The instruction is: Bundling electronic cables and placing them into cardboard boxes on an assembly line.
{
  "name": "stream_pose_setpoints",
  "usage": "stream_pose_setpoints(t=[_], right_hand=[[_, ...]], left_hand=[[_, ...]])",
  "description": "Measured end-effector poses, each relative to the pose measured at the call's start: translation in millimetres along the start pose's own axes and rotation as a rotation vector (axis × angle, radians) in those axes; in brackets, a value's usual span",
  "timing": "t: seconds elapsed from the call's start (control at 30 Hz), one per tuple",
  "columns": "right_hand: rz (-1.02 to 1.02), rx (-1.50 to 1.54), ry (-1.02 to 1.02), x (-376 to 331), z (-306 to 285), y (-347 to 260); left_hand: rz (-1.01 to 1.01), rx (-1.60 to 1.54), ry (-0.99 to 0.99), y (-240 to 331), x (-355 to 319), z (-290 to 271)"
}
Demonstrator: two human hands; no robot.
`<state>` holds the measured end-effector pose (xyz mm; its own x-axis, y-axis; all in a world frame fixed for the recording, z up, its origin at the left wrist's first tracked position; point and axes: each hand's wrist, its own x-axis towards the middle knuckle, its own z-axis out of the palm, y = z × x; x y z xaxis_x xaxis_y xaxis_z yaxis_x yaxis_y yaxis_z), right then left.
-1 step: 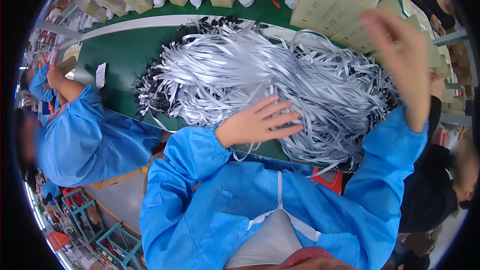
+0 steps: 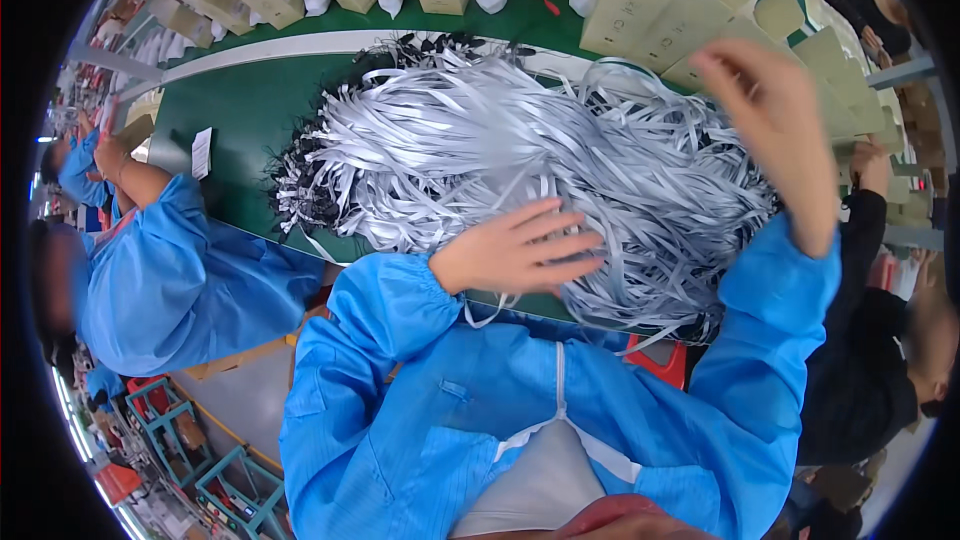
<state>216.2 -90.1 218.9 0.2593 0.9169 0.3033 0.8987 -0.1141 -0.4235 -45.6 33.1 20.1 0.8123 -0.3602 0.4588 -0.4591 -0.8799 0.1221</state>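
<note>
Green tabletop (image 2: 245,105) bears heaped silvery straps (image 2: 450,130); left hand (image 2: 502,252) is over their near edge, fingers spread wide; right hand (image 2: 770,95) is raised, blurred, its grip unclear.

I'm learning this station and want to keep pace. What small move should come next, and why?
Probably lower the right hand onto the silver-grey straps: it is raised near the beige cartons with no strap visible in it, while the left hand, fingers spread over their near edge, could steady them.
</note>
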Motion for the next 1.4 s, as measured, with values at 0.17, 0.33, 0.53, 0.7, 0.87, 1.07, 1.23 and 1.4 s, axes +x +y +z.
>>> stream_pose_setpoints(t=[0.17, 0.33, 0.53, 0.7, 0.87, 1.07, 1.23, 1.4], right_hand=[[0.135, -0.243, -0.073, -3, 83, 73], [0.331, -0.41, -0.084, 4, 119, 108], [0.314, -0.318, -0.246, -1, 108, 121], [0.369, -0.214, -0.282, 9, 113, 116], [0.386, -0.197, -0.43, 2, 112, 117], [0.298, -0.013, -0.334, 4, 97, 100], [0.253, 0.061, -0.188, 8, 63, 54], [-0.033, 0.238, 0.091, 16, 29, 1]], left_hand=[[0.226, -0.191, 0.204, -6, 1, -8], [0.226, -0.086, 0.331, -11, 27, -26], [0.065, -0.075, 0.413, -37, 73, -62], [-0.01, -0.048, 0.333, -54, 106, -89], [-0.363, -0.231, -0.022, -67, 120, -120], [-0.669, -0.167, -0.049, -96, 124, -120], [-0.602, -0.251, -0.104, -114, 126, -92], [-0.407, -0.655, -0.175, -136, 148, -85]])
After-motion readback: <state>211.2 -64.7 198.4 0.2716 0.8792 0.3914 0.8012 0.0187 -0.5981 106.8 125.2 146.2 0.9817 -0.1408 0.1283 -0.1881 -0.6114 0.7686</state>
